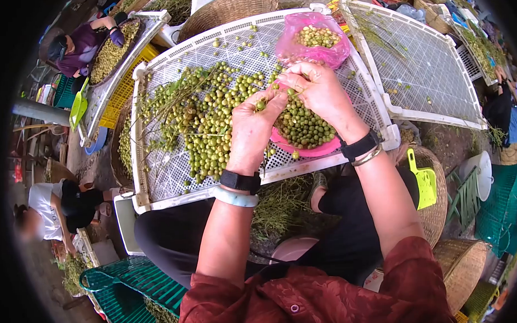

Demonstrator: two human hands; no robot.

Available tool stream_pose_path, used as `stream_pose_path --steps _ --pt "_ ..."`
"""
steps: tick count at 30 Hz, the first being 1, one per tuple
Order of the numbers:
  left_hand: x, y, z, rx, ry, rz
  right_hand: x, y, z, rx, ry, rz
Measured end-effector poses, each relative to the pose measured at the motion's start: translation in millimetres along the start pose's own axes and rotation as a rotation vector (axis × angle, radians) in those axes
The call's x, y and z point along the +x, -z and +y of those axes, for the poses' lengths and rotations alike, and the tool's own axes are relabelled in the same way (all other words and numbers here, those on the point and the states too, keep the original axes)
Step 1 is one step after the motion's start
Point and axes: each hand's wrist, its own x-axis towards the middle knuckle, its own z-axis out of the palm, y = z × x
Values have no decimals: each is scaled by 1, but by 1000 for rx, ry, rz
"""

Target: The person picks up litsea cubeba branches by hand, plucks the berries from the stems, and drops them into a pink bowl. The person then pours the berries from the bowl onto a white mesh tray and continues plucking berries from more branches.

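outdoors, a white perforated plastic tray [173, 176] carried a loose heap of small round green fruits [212, 129] on thin stems. both hands met above a pink basin [303, 150] of picked fruits: the left hand [254, 130] pinched one green fruit, the right hand [318, 91] gripped a stem. a crinkled pink plastic bag [314, 43] sat behind.

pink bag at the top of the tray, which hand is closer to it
Right. The right hand sits just below the pink bag, almost at its lower edge; the left hand is lower and further left, pinching green fruits.
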Motion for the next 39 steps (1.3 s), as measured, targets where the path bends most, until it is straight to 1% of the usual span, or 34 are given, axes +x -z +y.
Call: stream_pose_path --steps 3,6,8,12,14,15,18,20,21,23,27,30,33,35,37,39 --pt "3 -1 -2 -37 15 24 -1 3 -6 -38 -97 3" --pt "4 1 -1 -39 41 64 -5 8 -7 321 -371 -82" --pt "6 3 -3 -12 85 102 -4 9 -4 351 -373 -76" --pt "3 3 -2 -137 73 160 -3 23 -11 505 -311 -31" --pt "1 0 3 -161 85 186 -5 16 -17 285 -290 -97" --pt "2 1 2 -136 52 168 -6 11 -19 174 -279 -128" --pt "3 4 -6 -75 -25 110 -9 0 -11 99 -83 -224" --pt "5 6 -10 -55 -50 60 -10 2 -14 179 -198 -260" --pt "4 6 -8 -77 -11 55 -10 3 -15 219 -255 -277" --pt "1 6 -2 -122 68 46 -11 5 -12 401 -296 -301" --pt "3 5 -2 -245 115 71 -11 12 -12 660 -339 -289" --pt "2 8 -2 -306 158 108 -6 22 -6 551 -265 -215" --pt "1 10 0 -406 166 101 -10 22 -1 460 -395 -207" --pt "4 13 -5 -458 127 37 -14 15 3 548 -445 -345" --pt "6 14 -7 -469 89 -42 -17 7 -1 643 -463 -380" --pt "5 17 -5 -400 92 -76 -16 8 -1 657 -413 -403"
